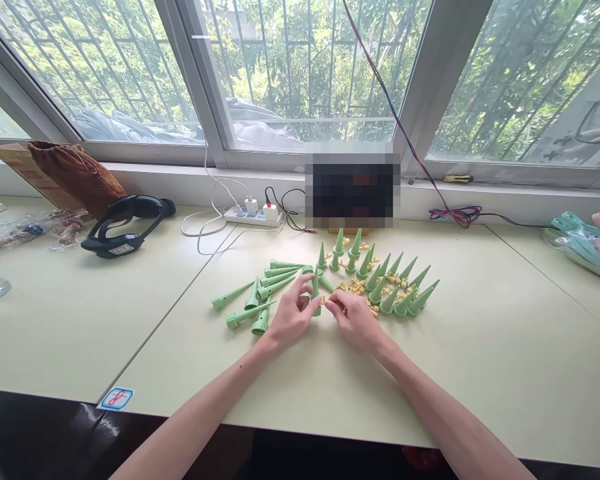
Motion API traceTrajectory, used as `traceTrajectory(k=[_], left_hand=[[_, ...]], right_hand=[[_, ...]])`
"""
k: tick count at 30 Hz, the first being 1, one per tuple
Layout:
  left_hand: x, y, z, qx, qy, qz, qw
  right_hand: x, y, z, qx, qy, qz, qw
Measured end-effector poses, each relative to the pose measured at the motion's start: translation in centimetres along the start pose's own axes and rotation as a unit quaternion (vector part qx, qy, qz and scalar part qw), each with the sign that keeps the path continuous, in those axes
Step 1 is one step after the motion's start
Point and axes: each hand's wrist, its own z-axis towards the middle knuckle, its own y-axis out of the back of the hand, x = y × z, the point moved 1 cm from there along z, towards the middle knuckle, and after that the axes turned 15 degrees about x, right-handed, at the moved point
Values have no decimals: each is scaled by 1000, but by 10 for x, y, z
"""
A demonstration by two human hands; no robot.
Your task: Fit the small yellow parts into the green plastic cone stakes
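My left hand [293,312] is closed around a green cone-shaped spike [315,287], held upright just above the pale green table [480,347]. My right hand [353,319] pinches a small yellow piece [323,301] against the base of that spike. Several finished-looking green spikes [260,293] lie flat to the left of my hands. Several more green spikes [385,280] stand or lean to the right and behind. A pile of small yellow pieces [357,288] lies among them, right behind my right hand.
A white power strip [253,215] with plugs and cables sits by the windowsill. Black headphones [125,227] and a brown pouch [77,175] lie at the far left. Pastel plastic items [585,250] rest at the far right. A blurred dark box [353,187] stands behind the spikes.
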Motion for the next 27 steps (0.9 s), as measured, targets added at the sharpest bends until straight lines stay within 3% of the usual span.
traceTrajectory(k=[10,21,27], left_hand=[[-3,0,-1,15,-16,-1,1000],[-5,2,2,-17,31,-54,998],[-9,4,2,29,35,-59,997]], right_hand=[[2,0,-1,12,-9,0,1000],[2,2,1,-28,12,24,999],[0,1,1,-34,12,22,999]])
